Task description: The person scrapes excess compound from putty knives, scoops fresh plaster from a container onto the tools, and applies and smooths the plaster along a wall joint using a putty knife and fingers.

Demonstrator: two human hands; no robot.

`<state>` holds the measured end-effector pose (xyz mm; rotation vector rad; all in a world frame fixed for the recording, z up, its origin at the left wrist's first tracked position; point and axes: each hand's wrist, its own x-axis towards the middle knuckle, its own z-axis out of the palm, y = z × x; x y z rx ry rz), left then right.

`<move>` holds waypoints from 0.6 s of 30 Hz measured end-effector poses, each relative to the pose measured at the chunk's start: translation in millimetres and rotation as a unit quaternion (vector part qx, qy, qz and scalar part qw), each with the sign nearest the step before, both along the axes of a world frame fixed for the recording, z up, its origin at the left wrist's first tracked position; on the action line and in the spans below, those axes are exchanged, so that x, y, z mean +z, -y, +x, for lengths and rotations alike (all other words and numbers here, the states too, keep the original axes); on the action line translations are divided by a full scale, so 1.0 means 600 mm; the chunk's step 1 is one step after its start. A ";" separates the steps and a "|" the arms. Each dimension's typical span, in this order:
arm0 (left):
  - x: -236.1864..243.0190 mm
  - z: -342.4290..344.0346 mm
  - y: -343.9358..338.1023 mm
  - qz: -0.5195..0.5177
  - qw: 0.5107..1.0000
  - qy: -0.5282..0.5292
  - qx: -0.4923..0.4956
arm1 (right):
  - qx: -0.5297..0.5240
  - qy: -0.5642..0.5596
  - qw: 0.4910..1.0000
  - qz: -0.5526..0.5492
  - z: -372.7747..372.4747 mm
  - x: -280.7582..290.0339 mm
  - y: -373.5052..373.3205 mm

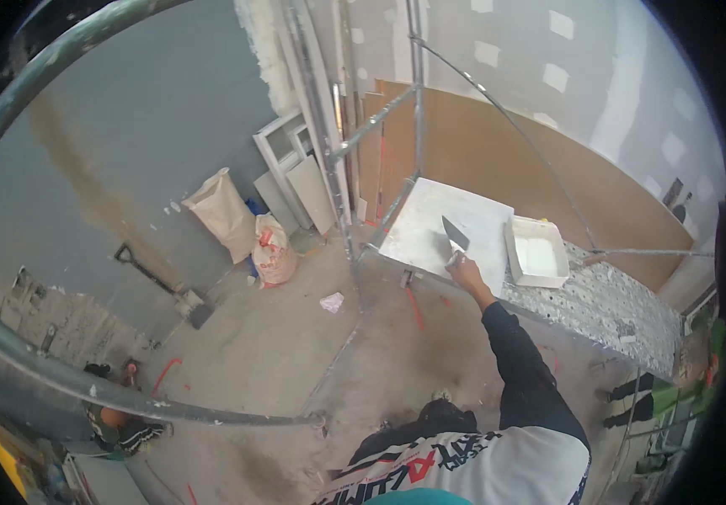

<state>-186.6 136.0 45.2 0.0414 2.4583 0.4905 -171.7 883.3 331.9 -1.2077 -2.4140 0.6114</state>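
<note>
My right hand [463, 270] is closed round the handle of a putty knife [455, 231], with my dark-sleeved arm stretched forward. The wide metal blade points away from me over a flat white board [430, 209]. Whether the blade touches the board, I cannot tell. Just right of the board stands a white rectangular tub [538, 254] with white, plaster-like material inside. Board and tub rest on a plank platform [611, 307] spattered with white. My left hand does not show.
Scaffold tubes [418, 126] frame the platform, and a curved rail [60, 370] sweeps round the left. Two sacks [274, 250], leaning panels [304, 185] and a shovel [157, 278] stand by the grey wall. Another person's dark-clad legs [632, 400] show at the lower right.
</note>
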 end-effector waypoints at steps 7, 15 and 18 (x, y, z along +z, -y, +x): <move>0.017 -0.124 -0.147 0.044 0.990 -0.079 -0.106 | 0.088 -0.465 0.705 -0.528 0.239 0.170 0.050; 0.311 -0.212 -0.638 0.431 0.901 0.007 -0.053 | -0.059 -0.352 0.906 -0.228 0.479 0.320 -0.038; 0.513 -0.130 -0.801 0.477 0.864 0.159 -0.022 | -0.105 -0.146 0.971 -0.154 0.521 0.363 -0.104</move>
